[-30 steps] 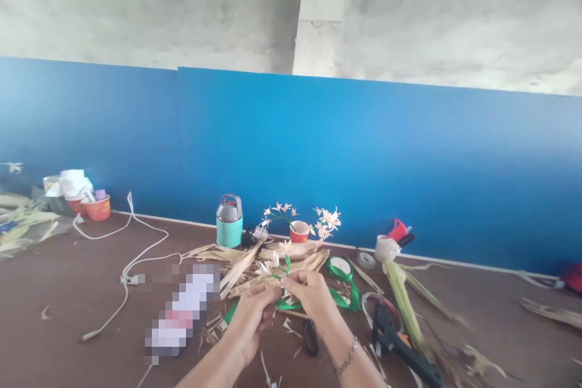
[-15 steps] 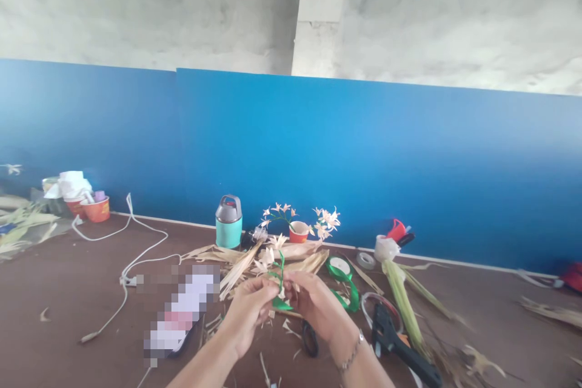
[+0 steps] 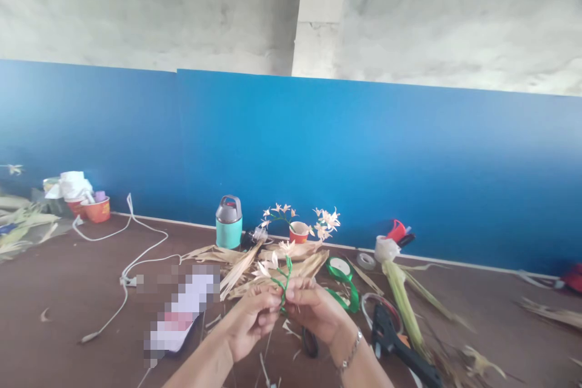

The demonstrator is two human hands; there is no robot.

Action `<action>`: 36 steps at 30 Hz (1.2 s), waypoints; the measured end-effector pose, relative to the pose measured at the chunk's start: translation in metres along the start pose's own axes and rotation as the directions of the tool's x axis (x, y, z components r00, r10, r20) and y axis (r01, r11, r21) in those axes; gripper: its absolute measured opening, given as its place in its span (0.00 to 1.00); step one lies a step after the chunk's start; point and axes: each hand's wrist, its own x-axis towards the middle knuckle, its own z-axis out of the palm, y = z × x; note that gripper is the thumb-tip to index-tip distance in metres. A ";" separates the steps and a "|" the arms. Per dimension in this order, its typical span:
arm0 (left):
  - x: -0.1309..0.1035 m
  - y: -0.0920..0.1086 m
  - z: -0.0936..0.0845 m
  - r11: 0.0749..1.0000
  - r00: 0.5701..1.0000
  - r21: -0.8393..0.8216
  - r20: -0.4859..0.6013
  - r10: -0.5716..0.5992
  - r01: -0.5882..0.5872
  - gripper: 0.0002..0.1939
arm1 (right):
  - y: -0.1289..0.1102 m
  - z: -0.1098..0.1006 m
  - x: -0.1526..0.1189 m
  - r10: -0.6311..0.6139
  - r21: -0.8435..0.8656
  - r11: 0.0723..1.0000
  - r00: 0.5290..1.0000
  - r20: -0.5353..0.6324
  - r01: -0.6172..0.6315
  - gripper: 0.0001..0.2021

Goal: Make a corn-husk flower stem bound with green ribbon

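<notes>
A small spray with pale husk flowers [image 3: 268, 265] on a green-wrapped stem [image 3: 288, 273] stands upright between my hands. My left hand [image 3: 255, 315] pinches the lower stem from the left. From the right, my right hand [image 3: 313, 308] pinches it at the same spot, its fingertips close to the left ones. Green ribbon [image 3: 350, 297] trails from a spool [image 3: 339, 266] to the right of my hands. Dry husks [image 3: 240, 270] lie behind them. Whether ribbon runs between my fingers is hidden.
At the back stand a teal flask [image 3: 228, 231] and a red cup [image 3: 298, 233] with flower sprays. A black glue gun [image 3: 400, 345] lies at the right. Scissors [image 3: 310, 342] are beside my right hand. White cables [image 3: 136, 257] and a blurred-out object [image 3: 182, 315] are at the left.
The spray in my hands has turned and shifted slightly right, its stem showing more clearly. The green ribbon strip seen under my hands is no longer visible there.
</notes>
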 end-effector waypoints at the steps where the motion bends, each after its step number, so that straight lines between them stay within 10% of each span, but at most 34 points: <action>1: 0.000 0.001 0.000 1.000 1.000 0.009 -0.002 0.004 -0.004 0.14 | 0.000 0.001 0.000 -0.009 -0.015 1.000 1.000 -0.014 0.008 0.09; 7: 0.004 -0.002 0.002 0.977 0.970 0.167 -0.182 0.164 -0.134 0.15 | 0.000 0.010 0.005 -0.186 -0.290 0.950 0.956 -0.225 0.116 0.12; 11: 0.007 -0.006 0.005 0.868 0.852 0.438 -0.338 0.400 -0.234 0.12 | 0.007 0.018 0.012 -0.349 -0.478 0.871 0.825 -0.445 0.111 0.10; 17: 0.007 -0.010 0.005 0.582 0.705 0.719 -0.182 0.685 -0.380 0.08 | 0.016 0.024 0.015 -0.419 -0.488 0.861 0.745 -0.520 0.143 0.08; 27: 0.005 -0.005 0.006 0.624 0.746 0.702 -0.201 0.635 -0.342 0.10 | 0.018 0.026 0.014 -0.373 -0.422 0.896 0.753 -0.542 0.139 0.10; 36: 0.005 0.003 0.002 0.951 0.923 0.219 -0.270 0.273 -0.217 0.14 | 0.011 0.016 0.009 -0.087 0.032 0.995 0.971 -0.222 0.096 0.05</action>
